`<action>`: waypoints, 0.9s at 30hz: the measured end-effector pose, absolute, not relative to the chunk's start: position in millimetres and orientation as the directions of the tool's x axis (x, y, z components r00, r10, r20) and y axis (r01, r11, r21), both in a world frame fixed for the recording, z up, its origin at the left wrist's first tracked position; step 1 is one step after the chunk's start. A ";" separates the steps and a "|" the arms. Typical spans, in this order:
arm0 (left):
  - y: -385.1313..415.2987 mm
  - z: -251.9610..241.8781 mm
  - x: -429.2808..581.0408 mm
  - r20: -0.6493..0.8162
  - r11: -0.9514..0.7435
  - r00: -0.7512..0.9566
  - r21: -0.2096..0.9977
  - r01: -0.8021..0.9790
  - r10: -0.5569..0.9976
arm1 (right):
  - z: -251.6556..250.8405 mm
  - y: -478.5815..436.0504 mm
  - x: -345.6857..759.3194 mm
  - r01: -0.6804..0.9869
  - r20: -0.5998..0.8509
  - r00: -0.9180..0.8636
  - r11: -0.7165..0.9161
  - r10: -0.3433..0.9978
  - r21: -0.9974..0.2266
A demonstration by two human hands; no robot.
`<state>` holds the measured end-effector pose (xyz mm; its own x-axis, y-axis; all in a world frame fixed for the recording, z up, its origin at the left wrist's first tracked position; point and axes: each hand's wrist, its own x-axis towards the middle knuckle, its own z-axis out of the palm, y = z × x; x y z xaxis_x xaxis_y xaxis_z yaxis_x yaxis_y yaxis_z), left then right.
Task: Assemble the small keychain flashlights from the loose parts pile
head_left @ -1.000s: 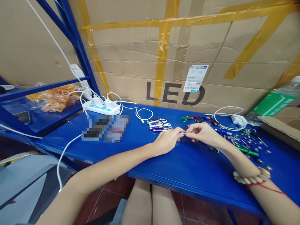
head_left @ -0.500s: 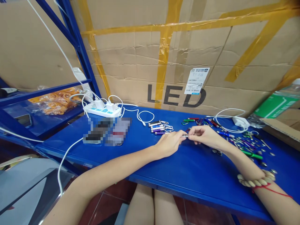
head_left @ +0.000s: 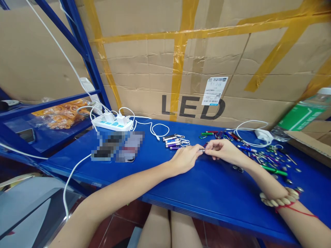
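Observation:
My left hand [head_left: 184,159] is closed around a small silvery tube [head_left: 202,150], likely a mini flashlight, mostly hidden by the fingers. Pinched at the tube's exposed end are the fingertips of my right hand [head_left: 219,150]; whether they hold a separate small part cannot be made out. Just behind my left hand lie several keychain flashlights [head_left: 172,141] in a row, with carabiner clips on their right ends. Beyond my right hand is a group of coloured flashlight tubes [head_left: 232,135]. A green tube [head_left: 274,170] and scattered small metal parts [head_left: 267,158] lie beside my right forearm.
A white power strip [head_left: 113,122] with plugs and cables stands at the back left, near two blurred flat devices [head_left: 107,146]. A large carton [head_left: 144,69] walls off the back of the blue table [head_left: 160,193]. At right are a green-labelled bottle [head_left: 302,115] and a white charger [head_left: 263,136].
Both hands stay together at the tube, with only slight finger movement. The whole view has shifted a little; nothing on the table has visibly been moved.

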<state>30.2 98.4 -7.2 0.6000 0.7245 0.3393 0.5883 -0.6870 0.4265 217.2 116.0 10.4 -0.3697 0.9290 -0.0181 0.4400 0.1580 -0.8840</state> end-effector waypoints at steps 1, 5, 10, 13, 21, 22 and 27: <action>98.3 -6.9 30.2 0.335 -0.686 0.601 0.420 0.595 0.726 | 10.9 115.6 217.2 0.446 -0.016 -0.368 0.161 0.930 -0.881; 97.6 -5.9 30.3 0.335 -0.679 0.591 0.406 0.612 0.734 | 13.1 114.3 217.3 0.489 0.013 -0.340 0.189 0.940 -0.851; 97.9 -5.6 29.8 0.322 -0.655 0.574 0.448 0.608 0.753 | 13.5 113.9 218.6 0.509 0.090 -0.333 0.260 0.939 -0.820; 99.5 -7.5 27.8 0.334 -0.667 0.586 0.488 0.562 0.738 | 12.6 112.6 217.1 0.478 0.101 -0.356 0.274 0.929 -0.834; 102.9 -17.0 23.5 0.384 -0.695 0.609 0.579 0.426 0.694 | 13.2 106.6 208.6 0.462 0.025 -0.334 0.186 0.942 -0.867; 103.3 -18.0 23.9 0.400 -0.703 0.605 0.576 0.418 0.688 | 12.9 106.4 208.7 0.468 0.016 -0.333 0.180 0.943 -0.865; 105.8 -19.2 25.5 0.459 -0.708 0.557 0.582 0.400 0.692 | 9.2 107.3 209.3 0.462 -0.016 -0.312 0.137 0.950 -0.876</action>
<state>25.5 105.8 -19.2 0.5572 0.6921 0.4587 0.4000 -0.7079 0.5821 209.3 107.3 9.2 -0.3120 0.9500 -0.0161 0.4616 0.1367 -0.8765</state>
